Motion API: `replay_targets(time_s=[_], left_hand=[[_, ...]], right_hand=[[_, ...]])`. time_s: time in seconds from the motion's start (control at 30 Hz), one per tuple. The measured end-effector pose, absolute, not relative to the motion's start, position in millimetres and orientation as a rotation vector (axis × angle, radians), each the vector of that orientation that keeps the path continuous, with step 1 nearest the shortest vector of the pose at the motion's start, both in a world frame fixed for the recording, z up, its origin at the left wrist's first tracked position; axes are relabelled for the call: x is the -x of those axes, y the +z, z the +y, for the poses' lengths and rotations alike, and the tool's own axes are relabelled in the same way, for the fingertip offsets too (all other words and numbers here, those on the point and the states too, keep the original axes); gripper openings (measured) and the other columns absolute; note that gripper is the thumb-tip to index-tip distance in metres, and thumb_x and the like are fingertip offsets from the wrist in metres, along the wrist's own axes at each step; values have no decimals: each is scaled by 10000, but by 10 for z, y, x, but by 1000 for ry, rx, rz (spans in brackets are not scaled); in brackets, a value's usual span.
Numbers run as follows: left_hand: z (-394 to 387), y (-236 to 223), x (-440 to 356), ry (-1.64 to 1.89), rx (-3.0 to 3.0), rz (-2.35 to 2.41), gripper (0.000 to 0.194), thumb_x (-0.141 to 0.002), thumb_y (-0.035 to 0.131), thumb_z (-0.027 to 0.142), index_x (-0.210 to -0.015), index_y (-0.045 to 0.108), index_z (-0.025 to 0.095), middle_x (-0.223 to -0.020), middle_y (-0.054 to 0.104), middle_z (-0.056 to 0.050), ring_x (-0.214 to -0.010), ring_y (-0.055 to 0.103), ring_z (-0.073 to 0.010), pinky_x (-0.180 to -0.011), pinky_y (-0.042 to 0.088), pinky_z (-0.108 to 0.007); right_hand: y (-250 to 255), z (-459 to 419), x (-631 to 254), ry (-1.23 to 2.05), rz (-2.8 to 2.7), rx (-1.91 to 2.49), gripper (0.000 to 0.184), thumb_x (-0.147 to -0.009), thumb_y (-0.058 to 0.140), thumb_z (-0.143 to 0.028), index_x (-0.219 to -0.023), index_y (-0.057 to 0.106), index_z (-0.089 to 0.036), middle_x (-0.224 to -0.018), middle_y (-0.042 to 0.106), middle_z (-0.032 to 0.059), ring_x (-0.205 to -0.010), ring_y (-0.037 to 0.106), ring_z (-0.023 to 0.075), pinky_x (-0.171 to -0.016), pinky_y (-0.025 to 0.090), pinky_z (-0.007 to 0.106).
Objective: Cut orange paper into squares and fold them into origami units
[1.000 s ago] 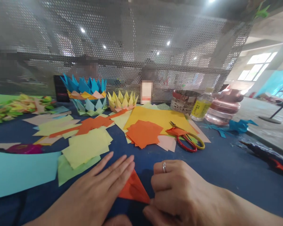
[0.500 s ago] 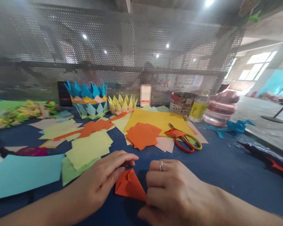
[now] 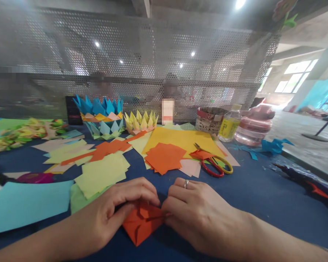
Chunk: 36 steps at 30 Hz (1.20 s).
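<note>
A folded piece of orange paper lies on the blue table between my hands, creased, with one corner pointing toward me. My left hand grips its left and far edges, thumb on the near side and fingers curled over the top. At the paper's right corner, my right hand, with a ring on one finger, has its fingers closed on the edge. My right fingertips are partly hidden. Just beyond my hands sits a stack of orange paper squares. Light yellow squares lie beyond my left forearm.
Scissors rest on yellow sheets. Folded paper rings stand at the back, near a basket, a bottle and a pink jug. A glue gun lies right; blue paper lies left.
The orange paper has turned, its near corner now pointing toward me. My left fingers have curled over it, and my right hand has shifted slightly left and away from me onto its corner.
</note>
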<state>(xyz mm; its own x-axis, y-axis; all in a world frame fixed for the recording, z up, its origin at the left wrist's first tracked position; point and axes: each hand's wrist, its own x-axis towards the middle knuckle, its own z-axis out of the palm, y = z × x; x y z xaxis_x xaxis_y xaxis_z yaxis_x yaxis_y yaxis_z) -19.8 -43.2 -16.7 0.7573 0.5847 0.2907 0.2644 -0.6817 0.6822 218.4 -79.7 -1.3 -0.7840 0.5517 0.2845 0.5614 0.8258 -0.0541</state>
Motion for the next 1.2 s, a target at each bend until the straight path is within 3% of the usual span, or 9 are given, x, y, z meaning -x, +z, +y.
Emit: replay_targets(time_s=[0.3,0.47,0.63,0.8,0.97,1.07,1.2], left_hand=[[-481,-204,218,583,-2593,457,389,-856,465,4,-1036,644,298,-1036,697,23,-914,689,-96,-826,524,-147],[-517,-282,260,862,-2808,415,333,-867,473,21,-1039,633,256,-1079,703,-21,-1005,672,-133,-896,536,-211],[-553,-370,300,1066,-3072,585,287,-883,478,56,-1104,612,182,-1213,674,-76,-1118,640,-155,-1010,485,-224],[-605,-430,179,1221,-2980,551,246,-924,415,83,-965,631,195,-953,738,-9,-880,695,-89,-905,505,-133],[-645,-467,95,1293,-2952,558,241,-955,418,137,-982,640,226,-874,746,24,-759,696,-94,-777,533,-158],[-657,-447,102,1225,-2917,528,216,-948,455,149,-941,648,246,-862,731,28,-742,687,-99,-701,527,-166],[-645,-438,142,1110,-2806,573,164,-921,530,168,-909,669,256,-929,707,23,-810,677,-95,-749,519,-161]], right_hand=[[-39,-773,-2194,-7,-2730,963,131,-888,512,-83,-833,605,-157,-827,603,35,-745,506,167,-656,394,275],[-41,-803,-2167,53,-2599,955,193,-920,448,-74,-903,633,-128,-850,620,56,-766,521,166,-655,396,271],[40,-866,-2143,187,-2509,925,219,-991,467,-230,-915,640,-119,-853,629,61,-772,546,151,-693,423,258],[31,-886,-2130,189,-2533,902,316,-821,736,-383,-996,633,-141,-902,646,40,-826,574,162,-692,435,259],[-14,-888,-2113,133,-2591,901,118,-870,663,-249,-805,616,-163,-854,636,35,-756,550,143,-652,426,249],[-10,-890,-2106,118,-2613,889,171,-921,564,-191,-756,597,-163,-807,622,39,-716,535,137,-636,416,249],[-17,-885,-2111,148,-2608,870,188,-941,548,-195,-772,617,-150,-782,618,34,-702,527,135,-659,422,253]])
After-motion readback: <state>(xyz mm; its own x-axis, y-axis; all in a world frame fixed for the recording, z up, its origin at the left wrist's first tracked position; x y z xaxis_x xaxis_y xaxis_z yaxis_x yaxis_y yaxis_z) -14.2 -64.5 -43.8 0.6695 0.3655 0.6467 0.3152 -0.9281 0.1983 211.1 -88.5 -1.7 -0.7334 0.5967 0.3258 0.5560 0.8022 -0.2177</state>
